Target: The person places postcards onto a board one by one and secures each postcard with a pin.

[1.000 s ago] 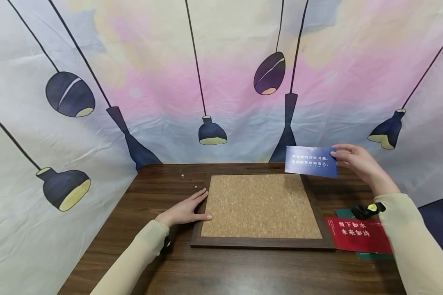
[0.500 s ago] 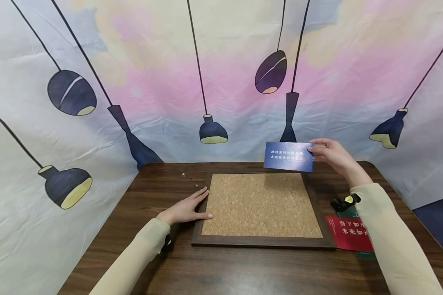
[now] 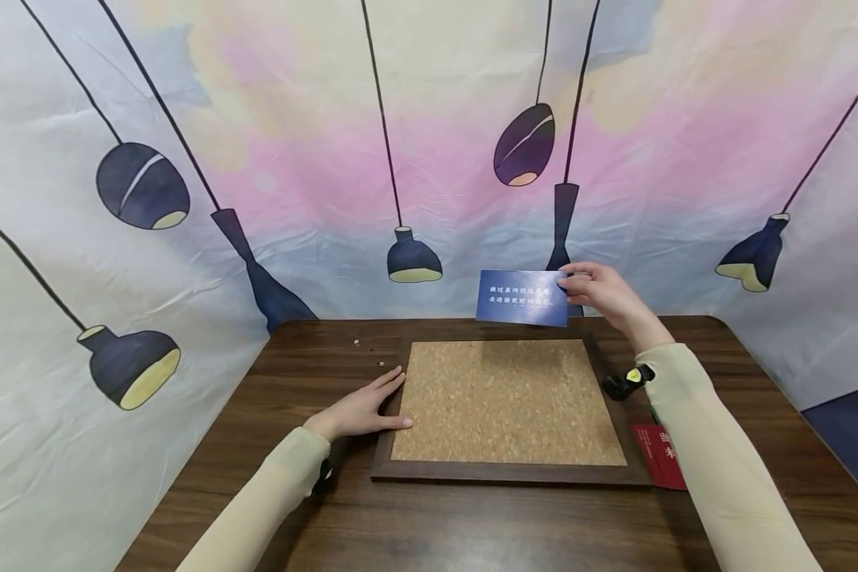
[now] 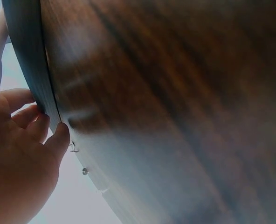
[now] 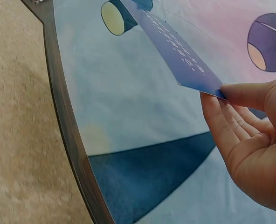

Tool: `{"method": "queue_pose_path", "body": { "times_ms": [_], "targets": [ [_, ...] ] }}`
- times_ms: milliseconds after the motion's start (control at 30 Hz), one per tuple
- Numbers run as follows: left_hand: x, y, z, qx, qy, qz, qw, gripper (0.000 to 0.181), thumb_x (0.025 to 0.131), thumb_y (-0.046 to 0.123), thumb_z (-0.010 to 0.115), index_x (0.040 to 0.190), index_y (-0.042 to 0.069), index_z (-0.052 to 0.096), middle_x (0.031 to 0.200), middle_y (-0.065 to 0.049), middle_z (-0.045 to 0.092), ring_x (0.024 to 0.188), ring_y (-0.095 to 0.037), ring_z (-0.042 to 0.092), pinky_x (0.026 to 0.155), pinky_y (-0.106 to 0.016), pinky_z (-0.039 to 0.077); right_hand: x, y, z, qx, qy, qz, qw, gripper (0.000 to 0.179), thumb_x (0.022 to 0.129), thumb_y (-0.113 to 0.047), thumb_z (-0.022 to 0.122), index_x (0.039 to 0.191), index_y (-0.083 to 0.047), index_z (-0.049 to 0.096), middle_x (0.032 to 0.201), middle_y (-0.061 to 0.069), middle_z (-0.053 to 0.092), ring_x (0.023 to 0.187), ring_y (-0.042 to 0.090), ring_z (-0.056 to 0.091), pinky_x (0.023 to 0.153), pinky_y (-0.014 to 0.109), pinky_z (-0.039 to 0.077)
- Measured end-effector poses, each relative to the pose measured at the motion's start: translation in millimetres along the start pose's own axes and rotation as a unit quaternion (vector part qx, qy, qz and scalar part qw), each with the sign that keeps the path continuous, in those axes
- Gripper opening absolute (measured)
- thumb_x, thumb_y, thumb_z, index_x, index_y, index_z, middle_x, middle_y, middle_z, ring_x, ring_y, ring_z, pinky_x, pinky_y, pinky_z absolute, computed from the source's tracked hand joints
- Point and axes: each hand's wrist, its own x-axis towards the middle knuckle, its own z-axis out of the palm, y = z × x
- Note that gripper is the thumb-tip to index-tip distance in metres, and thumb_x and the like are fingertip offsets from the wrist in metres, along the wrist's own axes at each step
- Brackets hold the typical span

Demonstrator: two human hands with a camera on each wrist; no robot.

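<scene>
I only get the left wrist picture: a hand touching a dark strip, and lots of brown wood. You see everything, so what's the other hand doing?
Observer: In the head view, the right hand is pinching a blue card at one end.
Visitor: Oh! And what is that dark strip part of?
Observer: It's one side of a rectangular frame around a cork panel.
Visitor: Anything lying to the right of that?
Observer: Yes, a red card, only partly showing.
</scene>
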Motion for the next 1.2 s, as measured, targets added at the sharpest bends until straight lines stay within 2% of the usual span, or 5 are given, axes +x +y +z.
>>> {"method": "queue_pose_path", "body": {
  "times_ms": [233, 467, 767, 1000, 1200],
  "targets": [
    [-0.2, -2.3, 0.5, 0.006, 0.002, -0.003, 1.0000, 0.099, 0.089, 0.066, 0.064, 0.163, 0.017, 0.020, 0.169, 0.000, 0.010, 0.150, -0.030, 0.025, 0.114, -0.053, 0.034, 7.7, -7, 17, -0.003, -0.004, 0.002, 1.0000, 0.050, 0.103, -0.015, 0.058, 0.144, 0.009, 0.042, 0.119, 0.012, 0.055, 0.091, 0.005, 0.063, 0.091, 0.028, 0.054],
    [-1.8, -2.2, -0.9, -0.002, 0.004, 0.006, 1.0000, 0.098, 0.090, 0.064, 0.065, 0.162, 0.015, 0.020, 0.169, -0.003, 0.010, 0.150, -0.032, 0.024, 0.113, -0.054, 0.034, 18.4, -13, 31, 0.013, -0.019, 0.005, 0.9997, 0.049, 0.104, -0.014, 0.056, 0.145, 0.008, 0.040, 0.128, 0.015, 0.050, 0.094, 0.007, 0.061, 0.086, 0.023, 0.054],
    [-0.7, -1.0, -0.2, 0.003, 0.000, 0.005, 1.0000, 0.099, 0.090, 0.064, 0.065, 0.162, 0.014, 0.019, 0.169, -0.003, 0.010, 0.150, -0.032, 0.025, 0.114, -0.053, 0.034, 29.4, -11, 51, 0.026, -0.037, 0.011, 0.9989, 0.047, 0.104, -0.012, 0.055, 0.146, 0.006, 0.042, 0.134, 0.020, 0.048, 0.104, 0.016, 0.059, 0.107, 0.048, 0.044],
    [-0.8, 0.8, -1.9, 0.002, 0.003, 0.006, 1.0000, 0.098, 0.090, 0.063, 0.065, 0.162, 0.014, 0.021, 0.169, -0.003, 0.011, 0.150, -0.032, 0.026, 0.114, -0.053, 0.034, 36.1, -6, 69, 0.031, -0.043, 0.017, 0.9985, 0.045, 0.104, -0.013, 0.056, 0.145, 0.003, 0.044, 0.137, 0.021, 0.049, 0.109, 0.022, 0.059, 0.107, 0.050, 0.044],
    [-0.3, -0.9, -1.0, 0.009, 0.007, 0.003, 0.9999, 0.099, 0.089, 0.064, 0.065, 0.162, 0.014, 0.022, 0.169, -0.003, 0.013, 0.149, -0.032, 0.027, 0.114, -0.052, 0.034, 42.5, 4, 85, 0.046, -0.047, 0.018, 0.9977, 0.043, 0.104, -0.012, 0.056, 0.143, 0.004, 0.046, 0.131, 0.021, 0.052, 0.103, 0.022, 0.061, 0.106, 0.052, 0.044]
  ]
}}
